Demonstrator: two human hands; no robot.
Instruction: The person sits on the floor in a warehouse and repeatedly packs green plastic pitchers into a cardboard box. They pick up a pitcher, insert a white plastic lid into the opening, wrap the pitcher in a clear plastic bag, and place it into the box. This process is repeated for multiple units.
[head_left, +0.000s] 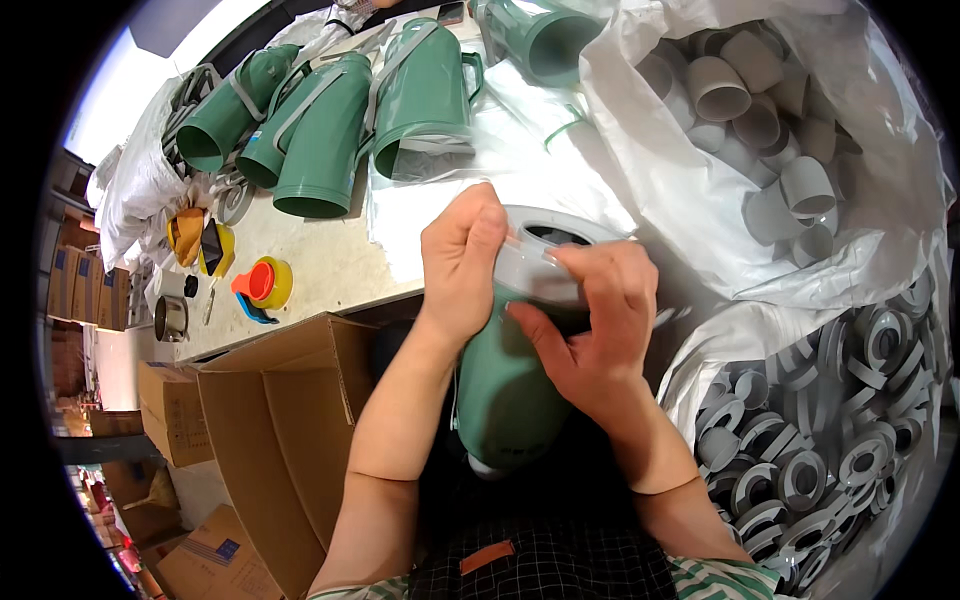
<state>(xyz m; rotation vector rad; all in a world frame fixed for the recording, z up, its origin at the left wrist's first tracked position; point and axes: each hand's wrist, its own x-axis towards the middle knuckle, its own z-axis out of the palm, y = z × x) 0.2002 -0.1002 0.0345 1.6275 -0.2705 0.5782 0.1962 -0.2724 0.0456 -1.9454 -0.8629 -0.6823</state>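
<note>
A green vacuum flask casing (510, 390) stands on end against the black apron, slightly tilted. On its upper end sits a light grey plastic ring (525, 262) with a round dark opening. My left hand (465, 259) is clenched against the left side of the ring and casing; what its fingers close on is hidden. Fingers of my right hand (607, 322) hook over the ring's right edge, while that thumb presses on the green wall below.
Several green flask casings (322, 142) lie on the worktable (360, 266). White sacks at right hold grey cups (716, 90) and grey rings (802, 480). An open cardboard box (262, 420) stands at left, below a yellow tape roll (281, 283) on the table.
</note>
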